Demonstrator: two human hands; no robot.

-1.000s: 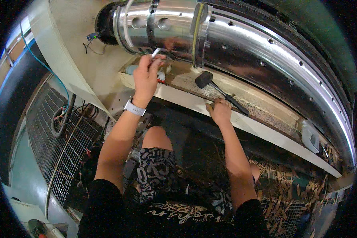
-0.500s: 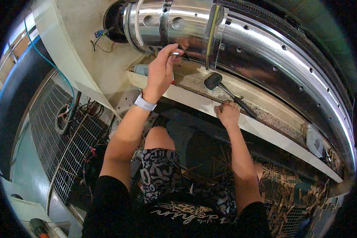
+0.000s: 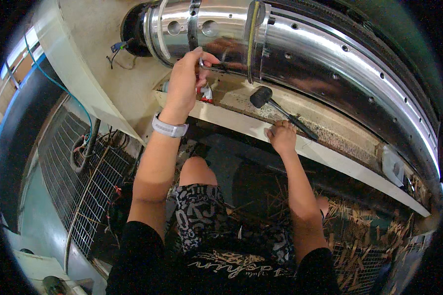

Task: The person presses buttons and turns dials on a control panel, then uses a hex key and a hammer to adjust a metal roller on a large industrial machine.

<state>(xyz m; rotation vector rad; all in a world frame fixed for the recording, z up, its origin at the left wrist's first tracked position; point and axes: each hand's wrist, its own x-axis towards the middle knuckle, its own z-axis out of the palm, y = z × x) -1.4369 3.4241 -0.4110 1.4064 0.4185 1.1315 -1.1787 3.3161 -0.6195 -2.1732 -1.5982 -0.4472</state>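
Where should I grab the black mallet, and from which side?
Probably by the handle, coming from the near right: its long, slim shape slants toward the lower right, close beside your right hand, while the bulky head lies at the upper-left end.

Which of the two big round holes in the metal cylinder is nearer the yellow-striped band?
The right-hand hole: it lies between the dark strip and the yellow-striped band. The left-hand hole is across the strip.
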